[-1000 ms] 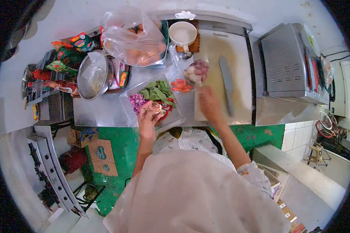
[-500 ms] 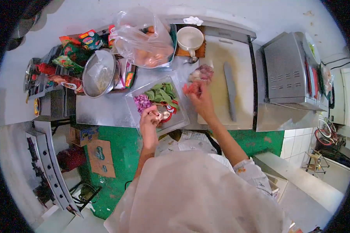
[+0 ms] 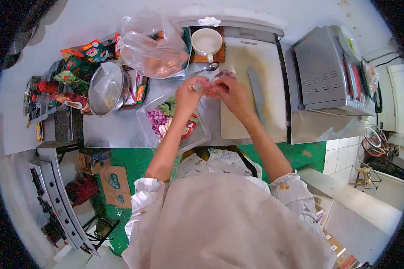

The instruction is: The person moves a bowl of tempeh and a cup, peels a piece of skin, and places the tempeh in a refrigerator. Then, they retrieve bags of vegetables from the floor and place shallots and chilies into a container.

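Observation:
My left hand and my right hand meet over the left edge of the cutting board, both with fingers closed on a soft reddish bundle. Fingers partly cover the bundle, and I cannot tell its kind. Just behind it a purplish lump shows. Under my left forearm lies a clear tray with chopped purple onion, green leaves, whitish pieces and red strips. A knife rests on the board, right of my right hand.
Behind the hands are a spoon, a white cup and a plastic bag of eggs. A metal bowl and food packets stand at left. A grey metal appliance stands at right.
My left hand has left the tray and moved up and right to the reddish bundle. My right hand has risen slightly with it. Whitish pieces now show in the tray. The view has shifted slightly.

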A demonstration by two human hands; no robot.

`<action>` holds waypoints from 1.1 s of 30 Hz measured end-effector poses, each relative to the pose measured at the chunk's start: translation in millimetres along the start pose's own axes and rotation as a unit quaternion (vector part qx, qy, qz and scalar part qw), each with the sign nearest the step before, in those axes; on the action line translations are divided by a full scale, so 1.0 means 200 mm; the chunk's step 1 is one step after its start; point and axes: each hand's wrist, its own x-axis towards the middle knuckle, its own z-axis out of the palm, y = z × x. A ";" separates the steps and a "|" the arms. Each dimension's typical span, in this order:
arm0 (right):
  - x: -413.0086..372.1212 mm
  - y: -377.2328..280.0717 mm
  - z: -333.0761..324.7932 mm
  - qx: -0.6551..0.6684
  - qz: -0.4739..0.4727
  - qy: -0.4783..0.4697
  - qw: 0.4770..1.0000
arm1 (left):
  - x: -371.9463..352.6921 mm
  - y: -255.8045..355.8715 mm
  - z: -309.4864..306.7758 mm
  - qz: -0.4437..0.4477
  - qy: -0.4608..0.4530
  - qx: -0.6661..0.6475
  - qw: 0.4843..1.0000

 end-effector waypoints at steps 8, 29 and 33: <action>0.09 -0.08 -0.10 -0.114 -0.114 0.047 0.986 | 0.05 0.13 -0.10 -0.051 -0.012 0.019 0.998; 0.18 -0.15 -0.49 0.252 0.001 0.036 0.967 | 0.10 0.36 -0.15 0.017 -0.067 -0.068 0.995; 0.07 0.07 -0.53 0.289 0.148 0.103 0.940 | 0.06 0.22 0.03 -0.101 -0.209 -0.042 0.972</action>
